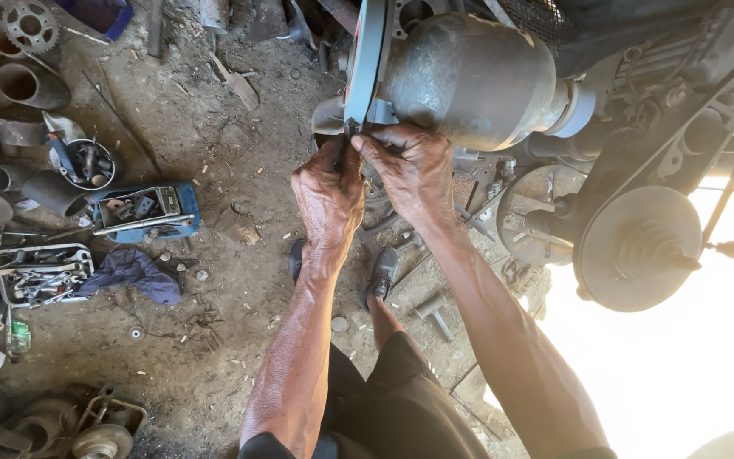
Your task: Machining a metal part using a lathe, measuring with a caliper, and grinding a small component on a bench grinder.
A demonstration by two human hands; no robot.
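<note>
Whatever both hands pinch is too small and shadowed to make out: the left hand and right hand meet fingertip to fingertip, fingers closed narrow, at the bottom edge of a blue-grey metal disc cut off by the frame's top. Behind it bulges a dull, rounded motor housing, worn smooth. Down on the dirt floor, a battered blue box holds jumbled parts beside a crumpled cloth.
</note>
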